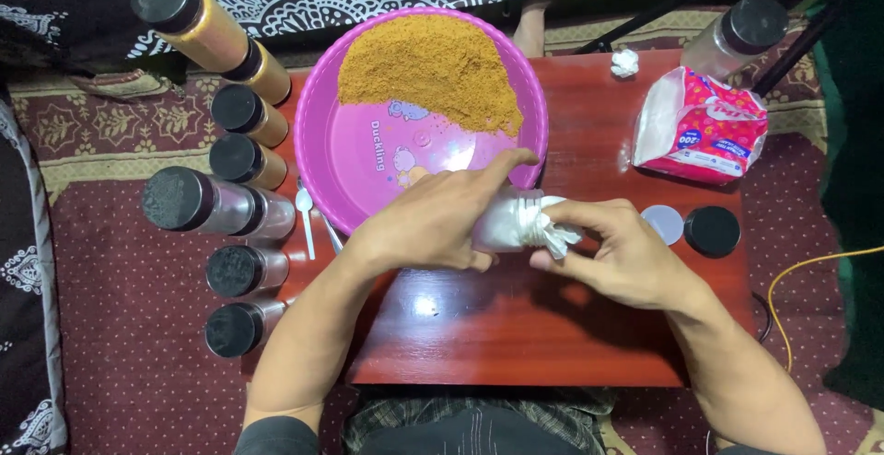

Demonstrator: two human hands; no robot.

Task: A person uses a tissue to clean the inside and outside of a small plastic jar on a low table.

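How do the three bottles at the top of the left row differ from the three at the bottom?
The top three bottles look filled with orange-brown powder; the bottom three bottles look clear and empty. The top three bottles stand beside the pink tray's upper rim; the bottom three bottles line the red table's lower left edge. All wear black caps.

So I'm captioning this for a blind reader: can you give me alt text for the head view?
Seen from above, a left hand holds a small clear jar on its side over a red table while the right hand pushes a white tissue into its mouth. Behind is a pink tray of brown powder; black-capped jars line the left.
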